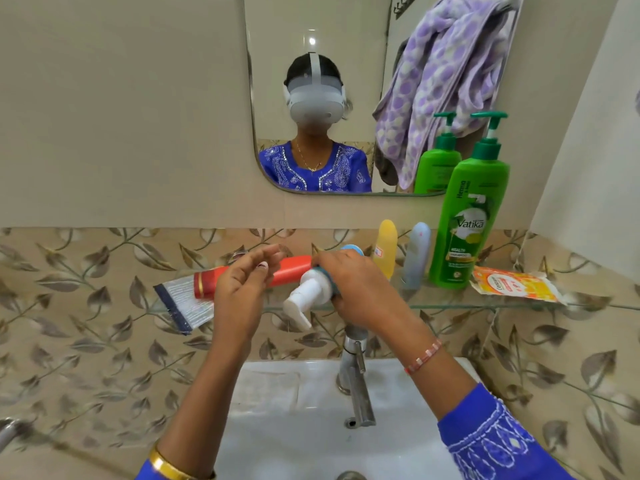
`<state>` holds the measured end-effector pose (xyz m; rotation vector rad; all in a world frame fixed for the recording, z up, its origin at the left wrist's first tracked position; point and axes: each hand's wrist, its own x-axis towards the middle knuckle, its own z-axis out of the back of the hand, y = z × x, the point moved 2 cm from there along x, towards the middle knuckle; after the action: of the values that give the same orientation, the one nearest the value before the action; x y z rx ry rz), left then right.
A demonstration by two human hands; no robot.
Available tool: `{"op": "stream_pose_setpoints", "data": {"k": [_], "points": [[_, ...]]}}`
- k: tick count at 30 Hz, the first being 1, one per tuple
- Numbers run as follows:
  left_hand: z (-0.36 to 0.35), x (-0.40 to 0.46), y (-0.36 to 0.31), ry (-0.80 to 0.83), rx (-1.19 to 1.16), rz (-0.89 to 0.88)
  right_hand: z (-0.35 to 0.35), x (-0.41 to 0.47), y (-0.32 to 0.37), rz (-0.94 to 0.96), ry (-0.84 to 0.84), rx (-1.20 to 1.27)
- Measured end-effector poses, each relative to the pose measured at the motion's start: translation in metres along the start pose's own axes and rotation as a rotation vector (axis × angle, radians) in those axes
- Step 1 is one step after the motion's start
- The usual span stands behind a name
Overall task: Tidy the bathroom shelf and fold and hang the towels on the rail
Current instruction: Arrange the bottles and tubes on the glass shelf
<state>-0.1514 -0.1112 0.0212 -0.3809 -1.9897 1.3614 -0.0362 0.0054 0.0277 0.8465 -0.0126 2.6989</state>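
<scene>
Head view. Right hand (pixel 346 282) grips a blue pump bottle (pixel 318 289) by its body, tipped so the white pump head points down-left, over the front edge of the glass shelf (pixel 450 306) near its middle. Judged light, rigid plastic, smooth; best held round the body, not the pump. Contents not visible. Left hand (pixel 239 282) hangs relaxed, fingers loose, holding nothing, in front of the toothpaste tube (pixel 291 268) lying flat at the shelf's left end. Green Vatika shampoo bottle (pixel 467 223) stands upright toward the right end. Purple towel (pixel 446 84) hangs bunched, unfolded, above it.
</scene>
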Motion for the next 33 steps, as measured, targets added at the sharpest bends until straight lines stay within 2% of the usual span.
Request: {"op": "stream_pose_setpoints", "data": {"k": [4, 7, 11, 16, 21, 26, 29, 33], "points": [[-0.003, 0.003, 0.007, 0.016, -0.03, 0.045, 0.017, 0.004, -0.01, -0.15, -0.101, 0.361], [-0.02, 0.007, 0.0, 0.11, -0.029, -0.006, 0.041, 0.016, -0.017, -0.269, -0.253, 0.611], [-0.037, 0.001, 0.007, 0.238, 0.109, -0.037, 0.04, 0.018, -0.019, -0.358, -0.256, 0.821], [-0.047, 0.001, 0.017, 0.335, 0.217, -0.033, 0.031, 0.013, -0.023, -0.416, -0.299, 0.842], [-0.054, 0.002, 0.027, 0.311, 0.301, -0.085, 0.024, 0.009, -0.02, -0.41, -0.314, 0.797], [-0.055, 0.004, 0.036, 0.288, 0.346, -0.144, 0.013, -0.007, -0.024, -0.437, -0.206, 0.839], [-0.055, 0.008, 0.039, 0.31, 0.289, -0.105, 0.005, -0.017, -0.025, -0.46, -0.157, 0.864], [-0.057, 0.01, 0.041, 0.319, 0.221, -0.064, -0.003, -0.019, -0.023, -0.534, -0.239, 0.77]]}}
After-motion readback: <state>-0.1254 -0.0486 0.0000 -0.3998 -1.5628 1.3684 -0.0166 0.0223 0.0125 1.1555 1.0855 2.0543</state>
